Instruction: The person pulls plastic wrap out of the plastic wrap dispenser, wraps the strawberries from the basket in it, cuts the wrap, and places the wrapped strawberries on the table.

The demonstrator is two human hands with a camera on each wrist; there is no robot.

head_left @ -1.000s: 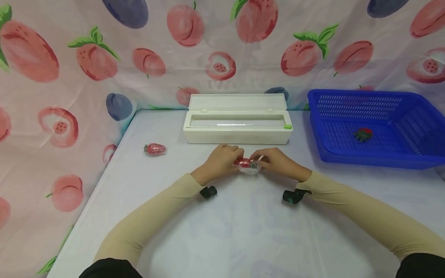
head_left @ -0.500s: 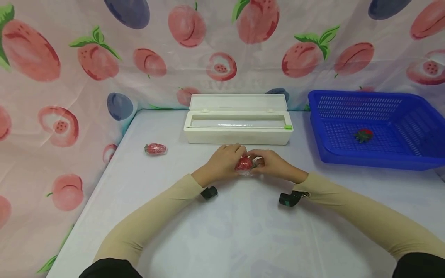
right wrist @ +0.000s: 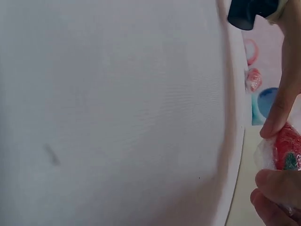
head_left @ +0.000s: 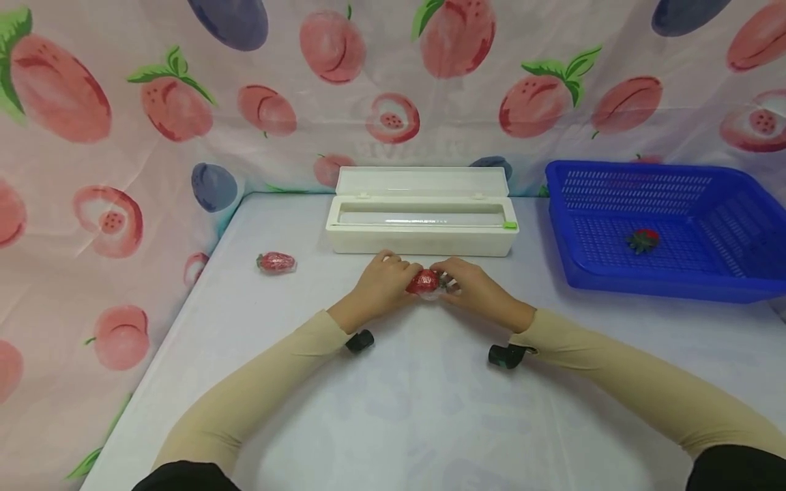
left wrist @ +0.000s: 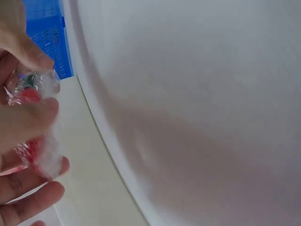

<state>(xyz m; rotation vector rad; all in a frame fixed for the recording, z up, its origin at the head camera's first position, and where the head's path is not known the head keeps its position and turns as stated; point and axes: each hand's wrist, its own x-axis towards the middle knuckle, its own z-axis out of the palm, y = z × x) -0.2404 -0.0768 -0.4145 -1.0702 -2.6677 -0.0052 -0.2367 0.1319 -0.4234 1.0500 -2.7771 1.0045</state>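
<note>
Both hands hold one strawberry (head_left: 424,281) wrapped in clear plastic film, above the table in front of the white box. My left hand (head_left: 379,285) grips its red body from the left, with the thumb across it in the left wrist view. At the leafy end, my right hand (head_left: 477,292) pinches the film and the green leaves between thumb and fingers. Crumpled film (left wrist: 49,157) stands out along the strawberry's side in the left wrist view. The fingers partly cover the fruit. Another film-wrapped strawberry (head_left: 276,262) lies on the table to the left.
A white cling film box (head_left: 424,243) with its lid raised stands behind the hands, a green slider (head_left: 510,225) at its right end. To the right is a blue basket (head_left: 657,284) with one strawberry (head_left: 643,240) inside. Fruit-printed cloth (head_left: 454,123) hangs behind the table.
The strawberry has turned between the fingers, showing more red now, and has shifted slightly left with both hands. The right hand has closed in on the leafy end.
</note>
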